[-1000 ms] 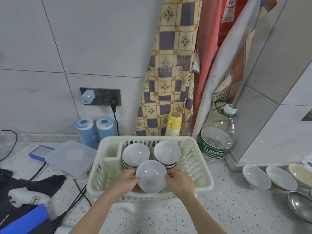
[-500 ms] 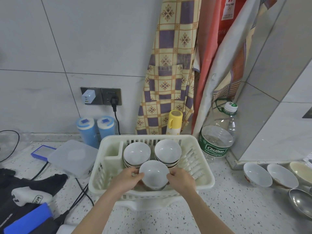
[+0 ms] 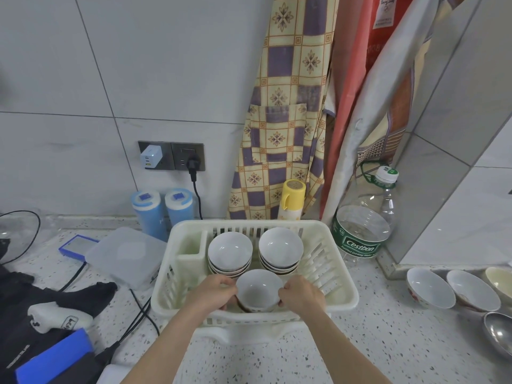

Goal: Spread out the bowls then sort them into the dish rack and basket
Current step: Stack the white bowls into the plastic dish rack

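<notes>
Speckled counter [image 3: 374, 342], bottle [image 3: 363, 228] beside dish rack [image 3: 343, 289]

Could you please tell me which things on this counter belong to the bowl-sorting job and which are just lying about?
Part of the job:
white bowl, held by left hand and right hand
two bowl stacks
dish rack
loose bowls on the right

Just lying about:
water bottle
yellow flask
blue canisters
lidded plastic box
hanging aprons

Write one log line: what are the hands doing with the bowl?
left hand: grips bowl | right hand: grips bowl | bowl: upright, low in dish rack front | two bowl stacks behind
</notes>
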`<state>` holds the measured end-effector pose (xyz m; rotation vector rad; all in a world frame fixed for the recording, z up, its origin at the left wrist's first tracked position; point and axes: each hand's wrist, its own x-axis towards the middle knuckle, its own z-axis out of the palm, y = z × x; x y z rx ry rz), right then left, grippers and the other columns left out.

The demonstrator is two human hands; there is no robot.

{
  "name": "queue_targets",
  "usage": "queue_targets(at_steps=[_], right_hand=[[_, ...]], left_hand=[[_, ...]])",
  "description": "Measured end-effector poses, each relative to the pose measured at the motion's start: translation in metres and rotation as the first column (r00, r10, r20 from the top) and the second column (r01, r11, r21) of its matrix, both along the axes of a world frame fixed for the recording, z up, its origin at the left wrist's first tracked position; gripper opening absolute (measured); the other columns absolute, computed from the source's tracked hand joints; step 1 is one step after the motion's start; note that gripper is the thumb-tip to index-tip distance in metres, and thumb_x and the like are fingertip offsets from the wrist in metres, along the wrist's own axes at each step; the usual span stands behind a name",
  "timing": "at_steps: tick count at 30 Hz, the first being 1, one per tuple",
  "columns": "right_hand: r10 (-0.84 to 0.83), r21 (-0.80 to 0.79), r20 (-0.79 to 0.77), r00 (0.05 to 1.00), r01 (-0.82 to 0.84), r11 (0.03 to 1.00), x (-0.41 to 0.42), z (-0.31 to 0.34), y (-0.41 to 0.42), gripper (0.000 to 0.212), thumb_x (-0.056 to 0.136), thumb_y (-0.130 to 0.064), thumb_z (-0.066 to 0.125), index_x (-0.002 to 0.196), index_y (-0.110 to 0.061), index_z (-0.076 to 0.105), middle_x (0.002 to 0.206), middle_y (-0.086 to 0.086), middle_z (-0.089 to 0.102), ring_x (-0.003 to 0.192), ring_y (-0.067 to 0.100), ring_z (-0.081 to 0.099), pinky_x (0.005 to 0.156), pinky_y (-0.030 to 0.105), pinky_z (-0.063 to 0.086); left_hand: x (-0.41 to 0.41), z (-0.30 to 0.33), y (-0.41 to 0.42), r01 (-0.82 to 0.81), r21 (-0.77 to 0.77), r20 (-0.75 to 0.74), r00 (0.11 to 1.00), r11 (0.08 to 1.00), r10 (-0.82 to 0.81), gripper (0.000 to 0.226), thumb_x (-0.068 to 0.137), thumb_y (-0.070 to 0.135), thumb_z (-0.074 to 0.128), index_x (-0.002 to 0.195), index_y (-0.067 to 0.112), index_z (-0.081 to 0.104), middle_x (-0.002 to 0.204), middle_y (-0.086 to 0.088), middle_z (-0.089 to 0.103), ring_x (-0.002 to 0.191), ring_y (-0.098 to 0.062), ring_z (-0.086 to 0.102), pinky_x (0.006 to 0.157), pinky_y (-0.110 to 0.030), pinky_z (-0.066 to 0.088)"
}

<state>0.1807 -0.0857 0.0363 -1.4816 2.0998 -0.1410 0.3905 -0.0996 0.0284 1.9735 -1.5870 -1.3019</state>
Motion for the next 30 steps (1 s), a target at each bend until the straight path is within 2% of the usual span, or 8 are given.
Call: queue_targets(at_steps=[4, 9, 13, 15, 17, 20, 27, 30], right_hand=[[0.024, -0.005, -0.027, 0.999, -0.024, 1.0, -0.001, -0.005, -0.002, 0.02, 0.073, -0.02, 0.056, 0.078, -0.012, 0.074, 0.062, -0.005, 0.059, 0.057, 0.015, 0.052, 0.053, 0.025, 0.036], [0.058, -0.029, -0.098, 0.994, -0.061, 0.998, 0.001, -0.011, -0.001, 0.015, 0.082, -0.023, 0.052, 0.068, -0.019, 0.052, 0.065, -0.003, 0.052, 0.061, 0.019, 0.05, 0.054, 0.025, 0.034], [0.07, -0.035, -0.132, 0.989, -0.075, 0.997, 0.002, -0.013, -0.001, 0.017, 0.088, -0.032, 0.051, 0.078, -0.02, 0.058, 0.072, -0.003, 0.059, 0.068, 0.019, 0.055, 0.057, 0.025, 0.038], [0.061, -0.032, -0.146, 0.987, -0.066, 0.997, 0.001, -0.015, -0.001, 0.02, 0.089, -0.035, 0.051, 0.079, -0.019, 0.056, 0.07, -0.004, 0.057, 0.069, 0.019, 0.055, 0.055, 0.024, 0.037], [0.062, -0.012, -0.157, 0.986, -0.065, 0.998, 0.001, -0.016, -0.001, 0.024, 0.09, -0.038, 0.051, 0.082, -0.017, 0.059, 0.07, -0.005, 0.058, 0.07, 0.019, 0.057, 0.056, 0.024, 0.037], [0.084, 0.042, -0.121, 0.989, -0.079, 0.996, -0.001, -0.016, -0.005, 0.033, 0.092, -0.04, 0.047, 0.097, -0.015, 0.068, 0.09, -0.001, 0.071, 0.083, 0.02, 0.065, 0.066, 0.026, 0.045], [0.145, 0.117, -0.063, 0.988, -0.137, 0.984, -0.006, -0.014, -0.009, 0.03, 0.093, -0.031, 0.045, 0.102, -0.014, 0.069, 0.102, 0.002, 0.071, 0.094, 0.021, 0.066, 0.076, 0.029, 0.045], [0.163, 0.135, -0.055, 0.985, -0.154, 0.979, -0.006, -0.013, -0.009, 0.024, 0.094, -0.028, 0.045, 0.095, -0.013, 0.064, 0.096, 0.001, 0.067, 0.096, 0.022, 0.063, 0.075, 0.028, 0.041]], left_hand=[[-0.001, 0.001, 0.0, 0.021, 0.022, -0.012, 1.0, 1.0, -0.021, 0.012, 0.078, 0.042, 0.061, 0.088, 0.041, 0.066, 0.081, 0.009, 0.078, 0.057, -0.008, 0.061, 0.076, -0.028, 0.051], [-0.001, -0.002, -0.003, 0.038, 0.035, -0.015, 0.999, 0.999, -0.037, 0.017, 0.077, 0.038, 0.059, 0.093, 0.04, 0.063, 0.081, 0.011, 0.077, 0.057, -0.008, 0.06, 0.077, -0.029, 0.051], [-0.002, -0.002, -0.004, 0.034, 0.021, 0.012, 0.999, 0.999, -0.034, 0.012, 0.079, 0.038, 0.058, 0.09, 0.041, 0.062, 0.081, 0.009, 0.077, 0.065, -0.011, 0.065, 0.082, -0.031, 0.052], [-0.002, -0.002, -0.003, 0.045, 0.019, 0.069, 0.997, 0.999, -0.046, 0.003, 0.079, 0.039, 0.056, 0.079, 0.037, 0.059, 0.074, 0.009, 0.074, 0.067, -0.011, 0.065, 0.077, -0.029, 0.049], [-0.004, -0.003, -0.004, 0.094, 0.025, 0.133, 0.986, 0.995, -0.097, 0.014, 0.078, 0.038, 0.053, 0.07, 0.027, 0.055, 0.068, 0.009, 0.065, 0.066, -0.014, 0.06, 0.071, -0.028, 0.042], [-0.005, -0.001, -0.005, 0.151, 0.059, 0.204, 0.966, 0.987, -0.16, 0.014, 0.079, 0.037, 0.052, 0.07, 0.026, 0.051, 0.069, 0.006, 0.056, 0.067, -0.016, 0.054, 0.07, -0.03, 0.038], [-0.005, 0.0, -0.009, 0.191, 0.11, 0.151, 0.967, 0.975, -0.207, 0.009, 0.082, 0.028, 0.06, 0.076, 0.022, 0.057, 0.077, 0.0, 0.056, 0.071, -0.018, 0.051, 0.069, -0.028, 0.036], [-0.005, -0.001, -0.01, 0.184, 0.109, 0.082, 0.978, 0.977, -0.193, 0.007, 0.084, 0.02, 0.062, 0.078, 0.017, 0.059, 0.074, -0.003, 0.056, 0.066, -0.017, 0.05, 0.061, -0.025, 0.036]])
